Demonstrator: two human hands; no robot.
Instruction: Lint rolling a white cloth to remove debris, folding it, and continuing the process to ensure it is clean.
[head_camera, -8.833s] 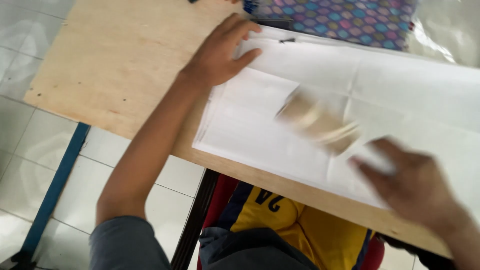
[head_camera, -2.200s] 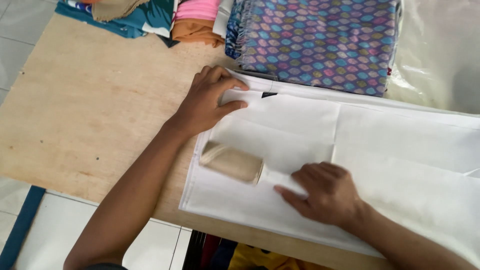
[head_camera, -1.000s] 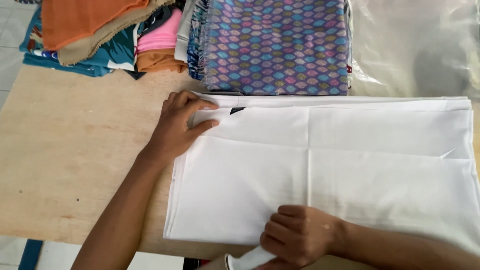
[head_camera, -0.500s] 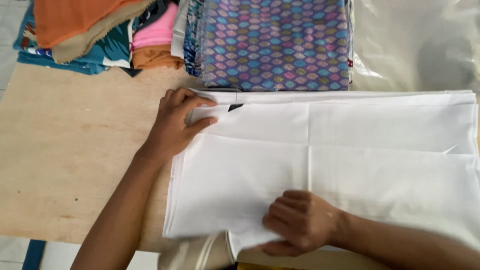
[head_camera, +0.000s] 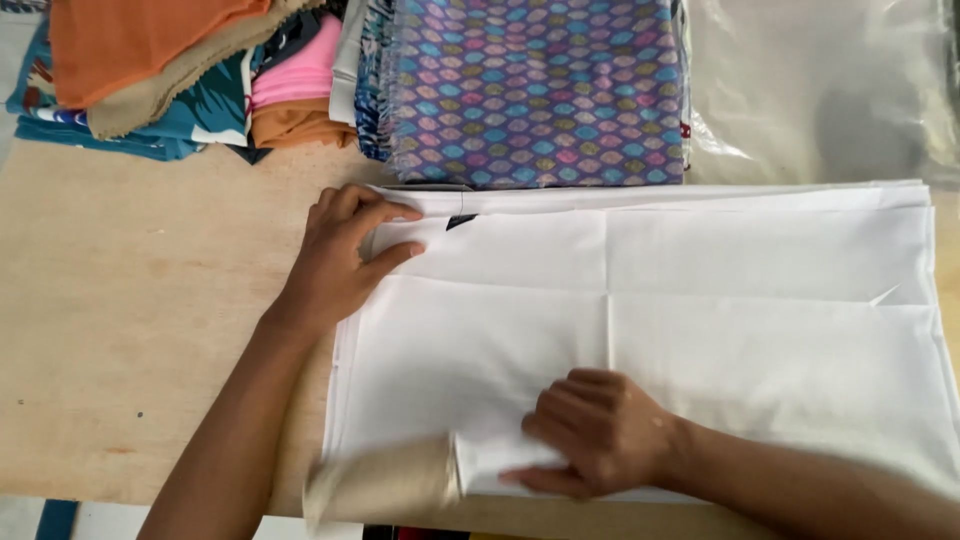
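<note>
A folded white cloth (head_camera: 700, 300) lies flat on a wooden table (head_camera: 130, 330). My left hand (head_camera: 345, 255) presses flat on the cloth's far left corner, fingers spread. My right hand (head_camera: 600, 430) is closed around the white handle of a roller with a tan, blurred head (head_camera: 385, 485), which rests on the cloth's near left edge.
Stacked folded fabrics sit along the table's far side: a purple patterned pile (head_camera: 535, 90), plus orange (head_camera: 130, 40), pink (head_camera: 295, 70) and teal pieces. A clear plastic sheet (head_camera: 830, 90) lies at the far right. The table's near edge runs just below my right hand.
The roller's tan head has come up from below the table edge onto the cloth's near left corner. My right hand shifted slightly with it. My left hand stays on the corner.
</note>
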